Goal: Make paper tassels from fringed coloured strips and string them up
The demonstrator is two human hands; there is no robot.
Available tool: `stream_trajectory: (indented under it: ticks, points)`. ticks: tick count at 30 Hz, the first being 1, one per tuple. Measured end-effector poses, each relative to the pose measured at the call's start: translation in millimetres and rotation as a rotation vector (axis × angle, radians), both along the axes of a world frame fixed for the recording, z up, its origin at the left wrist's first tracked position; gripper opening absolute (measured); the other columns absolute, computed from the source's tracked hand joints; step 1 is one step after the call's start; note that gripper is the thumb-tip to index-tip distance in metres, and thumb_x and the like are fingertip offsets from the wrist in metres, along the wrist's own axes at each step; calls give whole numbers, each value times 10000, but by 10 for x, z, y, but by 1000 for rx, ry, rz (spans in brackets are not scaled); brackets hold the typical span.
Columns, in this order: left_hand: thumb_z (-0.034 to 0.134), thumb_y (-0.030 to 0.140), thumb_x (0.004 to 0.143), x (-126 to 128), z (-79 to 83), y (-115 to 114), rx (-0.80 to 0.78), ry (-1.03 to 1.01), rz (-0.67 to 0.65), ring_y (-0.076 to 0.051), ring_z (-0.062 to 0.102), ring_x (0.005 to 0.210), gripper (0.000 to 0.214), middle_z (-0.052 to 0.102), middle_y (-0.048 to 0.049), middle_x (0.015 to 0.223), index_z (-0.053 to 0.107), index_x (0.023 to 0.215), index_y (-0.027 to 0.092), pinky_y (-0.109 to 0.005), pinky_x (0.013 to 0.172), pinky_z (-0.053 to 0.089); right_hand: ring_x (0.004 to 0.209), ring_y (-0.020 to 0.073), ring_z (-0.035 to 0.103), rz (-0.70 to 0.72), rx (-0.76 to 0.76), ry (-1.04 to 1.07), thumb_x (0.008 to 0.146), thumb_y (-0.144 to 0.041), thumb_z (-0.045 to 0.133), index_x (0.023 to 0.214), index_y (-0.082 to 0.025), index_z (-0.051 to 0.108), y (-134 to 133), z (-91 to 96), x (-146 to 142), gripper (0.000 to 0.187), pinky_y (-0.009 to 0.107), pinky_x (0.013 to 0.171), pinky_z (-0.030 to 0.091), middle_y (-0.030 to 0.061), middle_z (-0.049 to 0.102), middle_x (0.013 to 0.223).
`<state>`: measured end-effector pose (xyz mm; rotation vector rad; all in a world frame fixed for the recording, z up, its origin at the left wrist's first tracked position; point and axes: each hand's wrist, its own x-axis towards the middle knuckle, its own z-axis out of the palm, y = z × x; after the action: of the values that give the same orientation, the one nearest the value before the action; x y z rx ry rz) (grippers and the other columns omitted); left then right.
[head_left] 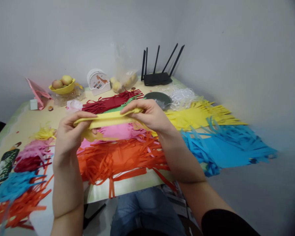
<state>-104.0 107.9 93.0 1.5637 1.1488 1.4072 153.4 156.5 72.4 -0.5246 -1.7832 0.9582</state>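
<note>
Between my two hands a folded strip of yellow paper (109, 120) is held up above the table. My left hand (72, 131) pinches its left end, thumb below and fingers on top. At the other end my right hand (146, 113) grips it between thumb and fingers. More yellow paper hangs under the strip near my left fingers. Just beneath lie pink fringed paper (120, 131) and a wide orange fringed sheet (123, 155). To the right are a yellow fringed sheet (191, 116) and a blue fringed sheet (223, 150), overhanging the table's right edge.
Dark red fringe (105, 104), a dark green dish (158, 97) and white string (183, 97) lie behind. A black router (157, 79), a yellow fruit bowl (62, 89) and a giraffe holder (99, 82) stand at the back. Tassels (14, 186) and a phone (5, 165) lie left.
</note>
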Motion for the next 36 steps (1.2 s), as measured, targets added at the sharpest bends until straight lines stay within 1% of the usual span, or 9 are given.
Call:
stream_trajectory:
  ticks: [4,8,11,15,20,23,26,29,36]
  points:
    - [722,204,730,-7,33,-30,44,14,-21,-126,579,519,95,645,-23,632,730,639,231,-232,449,415,825,157,655,32,-8,-2,862,-261,659,858,-176,792,-1,5,18,158,274,763,497,44,733,864]
    - [689,223,755,-11,46,-42,75,51,-40,-130,548,550,86,652,-34,658,730,681,209,-246,477,391,825,163,658,72,66,29,902,-395,622,845,-170,809,6,14,26,298,283,762,510,56,730,863]
    - [685,318,819,11,34,-35,150,148,-60,-155,577,644,173,652,-42,678,712,711,185,-270,576,439,754,132,639,-1,138,10,935,-439,613,780,-178,803,-9,21,10,358,254,685,488,48,711,827]
    - [777,310,798,51,-14,0,221,371,90,-104,524,579,242,624,-2,685,598,699,180,-240,533,385,696,112,607,-131,238,-48,895,-406,702,712,-161,730,-51,26,-10,306,244,663,462,37,694,797]
    - [767,310,823,62,-55,48,314,503,115,-139,635,740,328,696,-19,894,653,1111,204,-256,680,494,834,146,641,-211,122,-101,827,-304,754,1045,-164,679,-94,41,2,269,261,782,486,32,702,932]
    - [730,298,852,75,-46,49,353,595,126,-142,654,757,146,717,-21,861,694,944,190,-254,714,508,860,160,654,-213,68,-191,829,-254,721,1003,-153,704,-101,61,17,201,267,790,476,43,721,946]
    - [716,262,853,95,-34,29,299,482,56,-141,683,738,119,724,-22,828,632,827,182,-238,682,526,815,155,645,-205,63,-192,831,-263,710,837,-139,685,-100,81,27,126,268,765,468,43,717,877]
    - [731,281,851,108,-31,4,154,251,-48,-164,717,688,168,720,-15,757,592,863,187,-257,656,572,734,130,640,-133,3,-132,838,-271,698,855,-142,661,-107,89,21,135,248,701,483,22,696,815]
    - [788,278,785,138,-29,9,55,-80,-22,-155,701,600,166,693,-13,646,769,914,176,-269,628,619,650,96,662,14,-150,133,811,-243,715,892,-149,760,-96,63,-24,132,208,615,550,18,720,775]
